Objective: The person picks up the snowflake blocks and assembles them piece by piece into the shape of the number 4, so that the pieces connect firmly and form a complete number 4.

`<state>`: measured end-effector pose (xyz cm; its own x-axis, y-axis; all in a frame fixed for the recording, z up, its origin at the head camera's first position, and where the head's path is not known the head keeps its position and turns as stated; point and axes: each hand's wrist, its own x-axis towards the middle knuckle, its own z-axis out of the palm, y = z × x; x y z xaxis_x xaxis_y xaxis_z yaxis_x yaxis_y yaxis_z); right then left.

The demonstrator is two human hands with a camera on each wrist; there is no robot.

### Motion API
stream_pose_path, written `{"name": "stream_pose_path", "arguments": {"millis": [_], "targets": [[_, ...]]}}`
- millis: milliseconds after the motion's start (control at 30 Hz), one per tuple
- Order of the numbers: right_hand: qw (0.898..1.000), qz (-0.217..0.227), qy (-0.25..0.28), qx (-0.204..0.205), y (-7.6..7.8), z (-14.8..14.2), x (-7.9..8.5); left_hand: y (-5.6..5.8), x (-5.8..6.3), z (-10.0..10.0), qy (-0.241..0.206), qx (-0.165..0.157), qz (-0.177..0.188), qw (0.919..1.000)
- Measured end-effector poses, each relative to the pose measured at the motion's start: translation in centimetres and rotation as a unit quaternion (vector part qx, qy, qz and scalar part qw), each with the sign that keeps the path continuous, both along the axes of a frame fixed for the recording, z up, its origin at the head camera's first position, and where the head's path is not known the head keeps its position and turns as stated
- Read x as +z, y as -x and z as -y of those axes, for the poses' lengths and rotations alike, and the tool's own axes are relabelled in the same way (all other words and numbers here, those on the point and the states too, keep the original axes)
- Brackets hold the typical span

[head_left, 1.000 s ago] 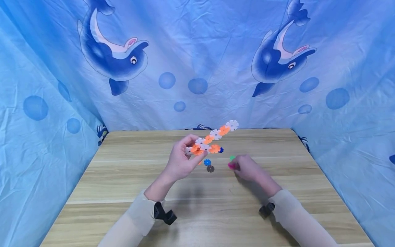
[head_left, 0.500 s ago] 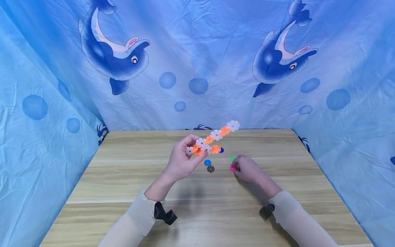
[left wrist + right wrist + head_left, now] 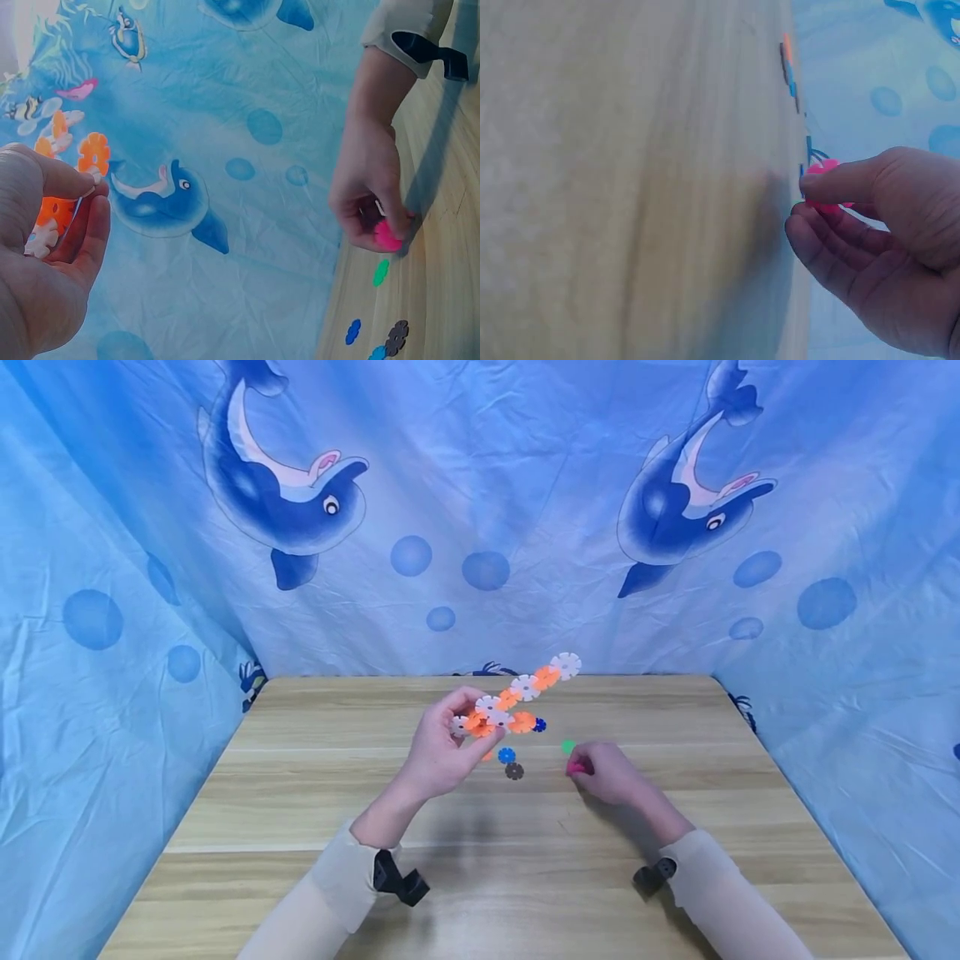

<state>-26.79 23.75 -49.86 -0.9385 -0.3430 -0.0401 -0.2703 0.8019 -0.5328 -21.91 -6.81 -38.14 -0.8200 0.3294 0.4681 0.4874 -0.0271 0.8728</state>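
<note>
My left hand (image 3: 446, 747) pinches a joined chain of white and orange notched flower-shaped discs (image 3: 522, 687), held above the table. From the grip, one row of the chain slants up to the far right; a shorter part ends in an orange disc (image 3: 94, 154). Lower, close to the tabletop, my right hand (image 3: 606, 772) pinches a pink flower disc (image 3: 823, 180) between thumb and fingers. Just beyond those fingers lies a green disc (image 3: 568, 747). Between the hands are a blue disc (image 3: 507, 756), a dark grey disc (image 3: 514, 772) and a dark blue disc (image 3: 540, 725).
An orange disc (image 3: 487, 757) lies partly hidden behind the left thumb. The wooden table (image 3: 525, 877) meets a blue dolphin-print cloth (image 3: 480, 635) at the back and sides. Both wrists carry a small black camera.
My right hand has shifted slightly to the right with the pink disc, which now sits a little farther from the green one. The left hand and its chain have stayed almost still.
</note>
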Motion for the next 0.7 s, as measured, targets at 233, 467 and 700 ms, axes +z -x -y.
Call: {"name": "stream_pose_path", "arguments": {"millis": [233, 467, 700], "targets": [[0.996, -0.050, 0.065, -0.023, -0.9, 0.0, 2.5, 0.2, -0.1, 0.0, -0.001, -0.002, -0.007, 1.0000], [0.984, -0.100, 0.146, -0.024, -2.4, 1.0, 6.4, 0.1, 0.1, -0.1, 0.000, -0.003, -0.004, 1.0000], [0.961, -0.137, 0.242, -0.003, -4.4, 2.5, 9.5, 0.0, 0.1, -0.2, 0.006, 0.001, -0.004, 1.0000]]}}
